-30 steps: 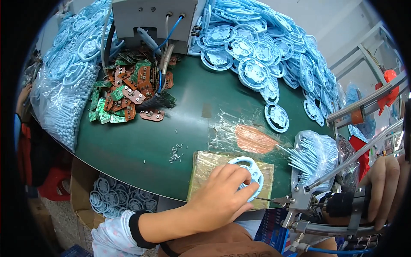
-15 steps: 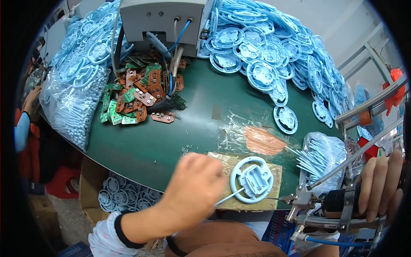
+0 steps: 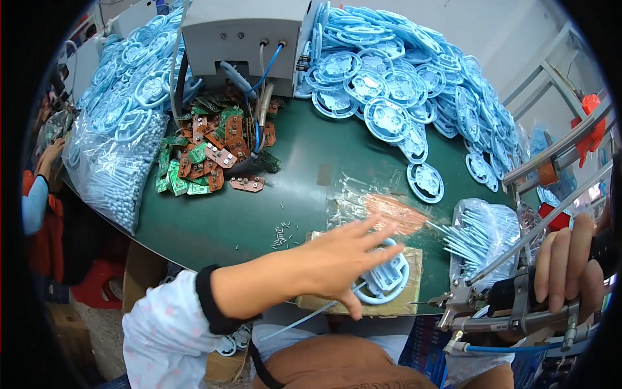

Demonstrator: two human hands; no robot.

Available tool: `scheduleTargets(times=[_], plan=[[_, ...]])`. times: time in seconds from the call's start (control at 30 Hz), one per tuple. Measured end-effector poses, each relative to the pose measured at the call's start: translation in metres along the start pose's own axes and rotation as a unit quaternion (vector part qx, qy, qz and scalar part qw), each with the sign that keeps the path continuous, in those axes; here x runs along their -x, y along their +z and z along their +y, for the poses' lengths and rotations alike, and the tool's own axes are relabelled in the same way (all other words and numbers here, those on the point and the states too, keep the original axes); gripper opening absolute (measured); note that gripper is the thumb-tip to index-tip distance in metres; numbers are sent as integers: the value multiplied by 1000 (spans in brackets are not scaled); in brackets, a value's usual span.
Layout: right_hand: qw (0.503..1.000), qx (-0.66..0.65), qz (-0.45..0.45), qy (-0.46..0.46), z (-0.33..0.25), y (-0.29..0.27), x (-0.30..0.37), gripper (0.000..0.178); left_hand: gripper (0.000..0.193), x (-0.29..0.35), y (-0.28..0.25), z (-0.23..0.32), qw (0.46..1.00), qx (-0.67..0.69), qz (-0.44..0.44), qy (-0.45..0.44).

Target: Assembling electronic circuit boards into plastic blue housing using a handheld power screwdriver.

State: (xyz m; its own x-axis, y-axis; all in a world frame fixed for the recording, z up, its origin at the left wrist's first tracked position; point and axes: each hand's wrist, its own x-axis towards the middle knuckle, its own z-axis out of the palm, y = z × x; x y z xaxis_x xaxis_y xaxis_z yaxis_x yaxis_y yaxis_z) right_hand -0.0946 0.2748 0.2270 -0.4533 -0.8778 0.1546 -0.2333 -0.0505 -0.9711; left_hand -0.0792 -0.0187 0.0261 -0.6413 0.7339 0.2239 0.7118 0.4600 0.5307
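My left hand point(image 3: 337, 259) is open with its fingers spread, over a light-blue plastic wheel-shaped part point(image 3: 391, 288) and hiding much of its left side. The part lies on a tape-covered board point(image 3: 414, 267) at the table's near edge. From the part a thin blue stick point(image 3: 295, 322) runs down and left past the edge, above my lap. My right hand point(image 3: 567, 262) is wrapped round the black body of a power screwdriver point(image 3: 505, 295) on a metal arm. Its bit points left at the part, apart from it. Small screws point(image 3: 282, 236) lie loose behind my left wrist.
Blue plastic discs point(image 3: 389, 84) are heaped at the back right. A bag of blue sticks point(image 3: 486, 236) lies right of the board. Circuit boards point(image 3: 210, 149) are piled before a grey machine point(image 3: 243, 32). Another person's hand point(image 3: 52, 152) is at far left, near a bag of sticks point(image 3: 116, 175).
My left hand has moved right, from beside the screws to over the wheel-shaped part, and its closed fingers have spread. The stick's outer end now shows. My right hand stays on the screwdriver.
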Motion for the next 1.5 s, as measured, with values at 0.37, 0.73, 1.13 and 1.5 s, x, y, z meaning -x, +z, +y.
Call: scheduleTargets(times=[0.37, 0.73, 1.13, 1.5], plan=[[990, 23, 129, -53, 9, 28, -21, 13, 92, -10, -8, 16, 992, -78, -87, -42], [996, 16, 82, -23, 4, 7, 4, 14, 96, -4, 0, 20, 987, 81, -128, -52], [985, 3, 148, -95, 39, 51, -38, 14, 93, 25, 31, 18, 990, 110, 49, -81], [961, 7, 203, -189, 46, 68, -50, 45, 89, 25, 27, 16, 990, 103, 74, -65]])
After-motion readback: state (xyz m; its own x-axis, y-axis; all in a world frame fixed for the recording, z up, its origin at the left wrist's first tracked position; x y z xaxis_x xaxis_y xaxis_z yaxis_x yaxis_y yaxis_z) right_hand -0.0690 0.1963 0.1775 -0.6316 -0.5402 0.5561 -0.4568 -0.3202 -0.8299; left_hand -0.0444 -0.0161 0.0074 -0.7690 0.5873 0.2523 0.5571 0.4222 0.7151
